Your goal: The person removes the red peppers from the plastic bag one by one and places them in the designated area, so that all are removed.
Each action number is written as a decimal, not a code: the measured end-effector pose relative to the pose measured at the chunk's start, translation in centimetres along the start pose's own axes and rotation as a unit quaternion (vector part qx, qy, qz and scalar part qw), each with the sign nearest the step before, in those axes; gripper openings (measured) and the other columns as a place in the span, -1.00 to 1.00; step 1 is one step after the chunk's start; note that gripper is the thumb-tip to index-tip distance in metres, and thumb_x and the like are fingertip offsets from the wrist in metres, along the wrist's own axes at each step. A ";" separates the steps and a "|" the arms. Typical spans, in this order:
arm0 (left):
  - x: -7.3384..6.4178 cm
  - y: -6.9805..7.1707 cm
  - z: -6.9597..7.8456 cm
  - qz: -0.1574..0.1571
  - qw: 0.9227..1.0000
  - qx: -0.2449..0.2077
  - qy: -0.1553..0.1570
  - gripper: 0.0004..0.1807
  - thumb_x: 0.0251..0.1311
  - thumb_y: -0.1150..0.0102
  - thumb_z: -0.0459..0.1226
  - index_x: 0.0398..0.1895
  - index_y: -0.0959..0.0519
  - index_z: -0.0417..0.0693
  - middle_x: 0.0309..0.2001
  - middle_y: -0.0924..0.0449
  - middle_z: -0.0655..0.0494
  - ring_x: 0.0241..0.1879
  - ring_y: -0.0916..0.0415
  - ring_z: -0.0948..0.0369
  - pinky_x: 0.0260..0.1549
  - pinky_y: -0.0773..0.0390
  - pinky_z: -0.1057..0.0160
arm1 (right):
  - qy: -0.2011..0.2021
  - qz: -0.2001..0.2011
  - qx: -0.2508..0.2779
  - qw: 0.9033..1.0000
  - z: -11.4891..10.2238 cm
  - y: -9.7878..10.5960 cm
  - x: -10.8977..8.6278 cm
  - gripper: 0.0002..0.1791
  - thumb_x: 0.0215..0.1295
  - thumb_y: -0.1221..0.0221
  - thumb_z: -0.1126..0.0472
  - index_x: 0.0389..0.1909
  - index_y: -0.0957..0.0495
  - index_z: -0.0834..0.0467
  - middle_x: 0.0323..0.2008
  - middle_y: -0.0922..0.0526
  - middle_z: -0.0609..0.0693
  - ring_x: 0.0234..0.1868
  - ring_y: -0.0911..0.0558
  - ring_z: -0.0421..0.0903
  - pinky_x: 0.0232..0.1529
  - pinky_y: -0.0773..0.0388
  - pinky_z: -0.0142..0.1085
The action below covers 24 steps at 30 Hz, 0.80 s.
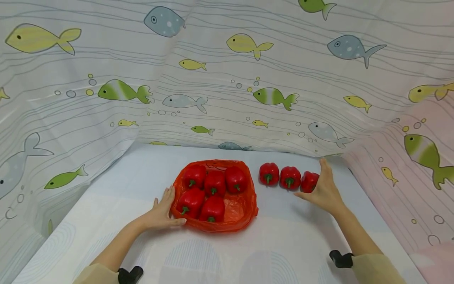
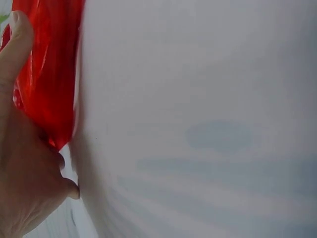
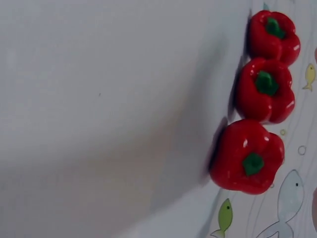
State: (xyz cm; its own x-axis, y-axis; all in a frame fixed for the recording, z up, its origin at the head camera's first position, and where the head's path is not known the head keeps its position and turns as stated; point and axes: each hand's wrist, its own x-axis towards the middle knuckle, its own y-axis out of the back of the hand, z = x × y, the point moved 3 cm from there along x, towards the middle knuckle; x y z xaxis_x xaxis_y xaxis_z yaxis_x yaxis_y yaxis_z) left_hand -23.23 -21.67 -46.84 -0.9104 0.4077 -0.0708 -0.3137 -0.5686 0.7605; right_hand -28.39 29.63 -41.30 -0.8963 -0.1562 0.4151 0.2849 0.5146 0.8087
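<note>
Clock read from the person's seat, twelve at the far edge of the table (image 1: 276, 230).

Right hand (image 1: 324, 193): fingers and thumb spread wide apart, nothing gripped. End pepper (image 1: 308, 181) lies at ten o'clock from the palm, in the gap between thumb and fingers; contact cannot be told. Blocky, no clear long axis; green stem plain in the right wrist view. Middle pepper (image 1: 290, 177) and outer pepper (image 1: 269, 174) carry the row on toward nine o'clock, stems turned roughly to six.

Right hand much the nearer to this row; the open red plastic bag (image 1: 253, 215) stands between row and left hand (image 1: 164, 211). That hand rests against the bag's side at eight to nine o'clock, fingers straight, thumb apart along the near rim.

Inside the bag: five red peppers (image 1: 214, 183), bare lining at four o'clock.
</note>
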 end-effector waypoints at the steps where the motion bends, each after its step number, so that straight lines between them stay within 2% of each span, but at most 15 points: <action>1: 0.0 0.0 0.0 0.000 1.000 0.002 0.001 0.32 -0.02 -0.37 0.08 0.40 0.30 -0.58 0.44 0.39 -0.50 0.41 0.52 -0.35 0.13 0.47 -0.50 | 0.006 0.003 0.000 1.000 -0.4 0.0 0.1 0.47 -0.30 -0.58 0.01 0.47 0.28 0.32 0.44 0.12 0.35 0.40 0.00 0.31 0.07 -0.27 0.36; 9: -0.1 0.0 0.1 0.000 1.000 -0.005 0.000 0.32 -0.03 -0.38 0.07 0.40 0.30 -0.58 0.43 0.39 -0.51 0.40 0.52 -0.35 0.13 0.48 -0.50 | 0.065 0.024 -0.009 0.998 -3.7 0.0 0.9 0.48 -0.36 -0.60 -0.02 0.49 0.21 0.26 0.47 0.10 0.23 0.45 0.03 0.19 0.08 -0.34 0.29; 18: 0.1 -0.1 -0.2 0.003 1.000 0.001 -0.004 0.32 -0.02 -0.37 0.07 0.40 0.29 -0.57 0.44 0.39 -0.50 0.40 0.51 -0.36 0.12 0.47 -0.51 | 0.081 0.021 0.015 0.996 -6.8 -0.2 1.4 0.47 -0.36 -0.60 0.00 0.50 0.20 0.21 0.48 0.10 0.14 0.44 0.01 0.13 0.07 -0.39 0.26; 24: 0.1 -0.3 -0.3 0.003 1.000 -0.002 -0.004 0.32 -0.03 -0.38 0.07 0.40 0.30 -0.57 0.44 0.39 -0.50 0.40 0.52 -0.35 0.12 0.47 -0.51 | 0.117 0.031 0.023 0.992 -9.1 0.0 1.6 0.47 -0.37 -0.60 -0.01 0.50 0.19 0.20 0.50 0.10 0.08 0.45 0.01 0.09 0.03 -0.46 0.19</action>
State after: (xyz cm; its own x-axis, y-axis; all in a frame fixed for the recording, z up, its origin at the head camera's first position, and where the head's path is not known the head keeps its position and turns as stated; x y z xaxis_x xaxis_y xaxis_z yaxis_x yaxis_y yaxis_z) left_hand -23.34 -21.72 -47.28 -0.9100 0.4101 -0.0606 -0.3092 -0.5740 0.7583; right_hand -26.72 21.68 -36.81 -0.7719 -0.3121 0.5539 0.3169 0.5663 0.7608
